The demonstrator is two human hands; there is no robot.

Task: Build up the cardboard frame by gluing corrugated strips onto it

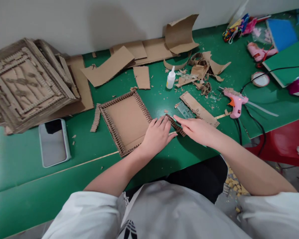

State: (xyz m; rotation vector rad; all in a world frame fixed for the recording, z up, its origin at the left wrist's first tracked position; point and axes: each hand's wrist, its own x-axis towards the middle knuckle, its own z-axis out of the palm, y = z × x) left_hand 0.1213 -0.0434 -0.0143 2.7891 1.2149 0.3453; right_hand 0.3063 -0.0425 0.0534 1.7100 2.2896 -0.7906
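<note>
My right hand (198, 130) is closed around a slim utility knife (177, 121), its forefinger stretched along the top. Under the knife lies a narrow corrugated cardboard strip (180, 130) with its ridges showing. My left hand (157, 134) lies flat with fingers stretched and thumb apart, its fingertips touching the strip's far end. Left of that hand sits a shallow square cardboard tray (126, 121) edged with ridged strips; my left wrist overlaps its near right corner. A clear ruler (185, 110) and a flat cardboard piece (199, 109) lie just beyond the right hand.
A white glue bottle (170, 78) stands behind my hands. Torn cardboard scraps (201, 68) litter the back. At right lies a pink glue gun (235, 101) with its cord. Stacked cardboard panels (32, 83) and a phone (54, 142) are on the left.
</note>
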